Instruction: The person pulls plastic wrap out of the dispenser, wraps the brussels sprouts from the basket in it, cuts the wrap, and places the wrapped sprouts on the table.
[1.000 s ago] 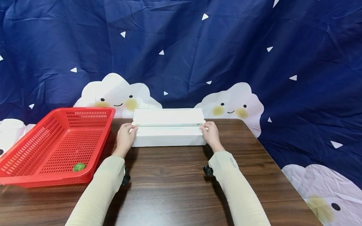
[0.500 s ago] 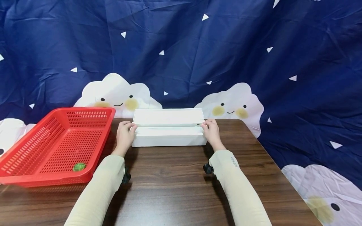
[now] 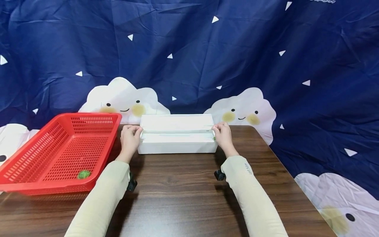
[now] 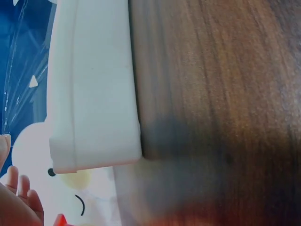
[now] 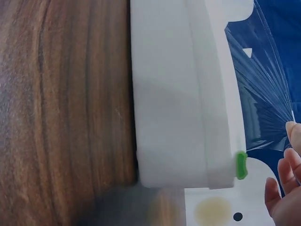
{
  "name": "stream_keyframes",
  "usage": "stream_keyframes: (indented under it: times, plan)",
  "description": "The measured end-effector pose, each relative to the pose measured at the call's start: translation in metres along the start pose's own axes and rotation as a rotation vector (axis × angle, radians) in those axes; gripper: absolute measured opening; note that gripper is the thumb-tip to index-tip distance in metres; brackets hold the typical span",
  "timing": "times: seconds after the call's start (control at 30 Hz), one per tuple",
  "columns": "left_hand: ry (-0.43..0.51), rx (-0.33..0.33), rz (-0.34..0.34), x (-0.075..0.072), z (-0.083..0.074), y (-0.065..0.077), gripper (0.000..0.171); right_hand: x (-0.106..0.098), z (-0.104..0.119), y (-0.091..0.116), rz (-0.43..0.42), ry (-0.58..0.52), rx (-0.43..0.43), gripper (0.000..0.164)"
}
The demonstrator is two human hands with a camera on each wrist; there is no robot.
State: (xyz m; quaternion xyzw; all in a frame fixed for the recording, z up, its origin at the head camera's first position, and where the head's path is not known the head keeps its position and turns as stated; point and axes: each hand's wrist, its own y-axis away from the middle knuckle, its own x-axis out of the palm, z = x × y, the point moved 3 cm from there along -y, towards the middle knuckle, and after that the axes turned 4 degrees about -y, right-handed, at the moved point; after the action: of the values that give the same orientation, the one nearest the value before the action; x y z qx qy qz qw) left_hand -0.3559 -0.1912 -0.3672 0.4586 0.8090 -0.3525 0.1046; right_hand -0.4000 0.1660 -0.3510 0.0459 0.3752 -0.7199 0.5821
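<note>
Navy cloth (image 3: 183, 42) behind brown table (image 3: 177, 184) | white box (image 3: 177, 148) atop | left grip (image 3: 129, 141), right grip (image 3: 223, 136) pinching clear film (image 5: 265, 94)

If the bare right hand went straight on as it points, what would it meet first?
Likely the right end of the raised white rectangular lid on the long white plastic box, ahead of the right hand; depth is unclear.

place: staged tabletop set, room type unclear | blue cloud-print cloth (image 3: 189, 69) hung behind wood-grain table (image 3: 177, 194)
</note>
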Motion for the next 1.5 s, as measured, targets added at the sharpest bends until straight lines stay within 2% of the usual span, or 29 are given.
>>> stream_keyframes:
  times: [0.2,0.47,0.57,0.67,0.8,0.97,1.13,1.5]
  plan:
    - [0.041,0.006,-0.018,-0.004,-0.005,-0.003,0.021,-0.005,0.005,-0.002,-0.008,-0.043,0.014,0.018]
    - [0.109,-0.08,0.015,-0.008,-0.006,-0.004,0.022,-0.01,0.008,-0.002,0.019,-0.078,0.093,0.018]
    - [0.131,-0.119,0.034,-0.009,-0.008,-0.004,0.023,-0.012,0.009,-0.002,0.017,-0.09,0.104,0.018]
    - [0.146,-0.132,0.045,-0.01,-0.011,-0.002,0.023,-0.014,0.009,-0.002,0.014,-0.093,0.11,0.019]
    - [0.175,-0.132,0.045,-0.012,-0.015,-0.001,0.022,-0.017,0.008,-0.002,0.017,-0.111,0.12,0.02]
    - [0.239,-0.149,0.05,-0.013,-0.017,-0.001,0.02,-0.019,0.011,-0.001,0.03,-0.183,0.138,0.02]
    - [0.305,-0.135,0.052,-0.015,-0.021,-0.002,0.019,-0.023,0.016,0.0,0.055,-0.257,0.15,0.02]
    - [0.39,-0.086,0.035,-0.03,-0.04,0.0,0.018,-0.035,0.033,0.001,0.071,-0.326,0.077,0.019]
